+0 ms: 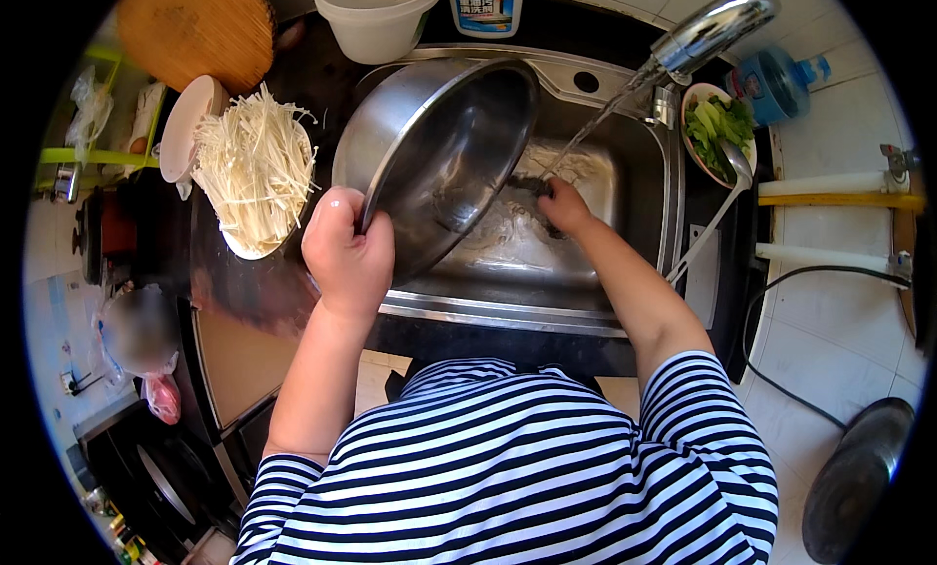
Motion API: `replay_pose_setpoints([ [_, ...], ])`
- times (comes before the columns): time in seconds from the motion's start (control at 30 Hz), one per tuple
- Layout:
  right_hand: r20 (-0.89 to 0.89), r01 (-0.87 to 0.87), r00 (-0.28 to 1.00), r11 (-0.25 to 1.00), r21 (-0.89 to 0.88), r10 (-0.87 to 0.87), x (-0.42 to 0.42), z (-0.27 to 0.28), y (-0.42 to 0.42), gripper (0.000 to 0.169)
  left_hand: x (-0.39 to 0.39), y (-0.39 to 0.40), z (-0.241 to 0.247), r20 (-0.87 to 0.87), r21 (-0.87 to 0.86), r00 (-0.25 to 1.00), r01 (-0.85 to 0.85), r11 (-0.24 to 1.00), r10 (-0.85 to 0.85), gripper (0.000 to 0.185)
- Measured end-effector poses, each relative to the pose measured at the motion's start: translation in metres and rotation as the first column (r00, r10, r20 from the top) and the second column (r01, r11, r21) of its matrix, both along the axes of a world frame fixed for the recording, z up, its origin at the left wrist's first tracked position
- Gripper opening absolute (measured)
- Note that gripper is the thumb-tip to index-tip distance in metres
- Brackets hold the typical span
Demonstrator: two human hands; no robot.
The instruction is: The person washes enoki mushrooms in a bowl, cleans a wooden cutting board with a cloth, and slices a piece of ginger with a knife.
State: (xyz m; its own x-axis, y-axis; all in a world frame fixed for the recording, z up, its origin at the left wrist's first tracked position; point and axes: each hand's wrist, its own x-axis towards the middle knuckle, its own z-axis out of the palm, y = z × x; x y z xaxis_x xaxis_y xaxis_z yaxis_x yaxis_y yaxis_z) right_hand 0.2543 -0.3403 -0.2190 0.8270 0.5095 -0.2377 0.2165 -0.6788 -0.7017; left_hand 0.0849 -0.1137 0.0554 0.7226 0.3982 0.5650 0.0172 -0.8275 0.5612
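My left hand [348, 254] grips the rim of a large stainless steel basin [417, 118], tilted on its side over the left part of the sink [505, 317]. Down in the sink, my right hand [565, 208] is closed around something dark, partly hidden by the fingers; I cannot tell what it is. Water runs from the chrome faucet [714, 31] beside that hand, and shallow water covers the sink floor.
Left of the basin, enoki mushrooms [256, 170] fill a bowl, near a round wooden board [194, 31]. Behind stand a white plastic bucket [381, 16] and a cleaner bottle [484, 7]. Right of the sink are a bowl of leafy greens [717, 129], a metal ladle [710, 228] and a blue plastic bottle [768, 85].
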Motion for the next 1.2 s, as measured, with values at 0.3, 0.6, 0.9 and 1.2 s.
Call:
replay_pose_setpoints([
  [0.3, -0.091, -0.225, 0.973, 0.797, -0.56, 0.211, 0.002, 0.004, -0.006, 0.045, -0.004, -0.002, 0.002, -0.002, -0.039, 0.997, -0.079, 0.996, 0.079, 0.015],
  [0.6, -0.086, -0.159, 0.987, 0.8, -0.578, 0.134, 0.01, 0.093, -0.006, 0.049, 0.002, -0.008, -0.004, 0.021, 0.005, 1.0, -0.012, 1.0, 0.012, 0.017],
  [0.9, -0.885, 0.59, 0.454, 0.779, 0.213, -0.103, -0.063, 0.107, -0.007, 0.055, 0.021, -0.014, -0.041, 0.03, -0.915, 0.998, 0.004, 0.405, 0.06, 0.022],
  [1.2, -0.626, 0.633, 0.6, 0.774, -0.009, -0.498, -0.044, 0.065, -0.068, 0.036, -0.017, -0.014, -0.071, -0.418, -0.88, 0.844, -0.283, 0.381, -0.338, 0.066],
])
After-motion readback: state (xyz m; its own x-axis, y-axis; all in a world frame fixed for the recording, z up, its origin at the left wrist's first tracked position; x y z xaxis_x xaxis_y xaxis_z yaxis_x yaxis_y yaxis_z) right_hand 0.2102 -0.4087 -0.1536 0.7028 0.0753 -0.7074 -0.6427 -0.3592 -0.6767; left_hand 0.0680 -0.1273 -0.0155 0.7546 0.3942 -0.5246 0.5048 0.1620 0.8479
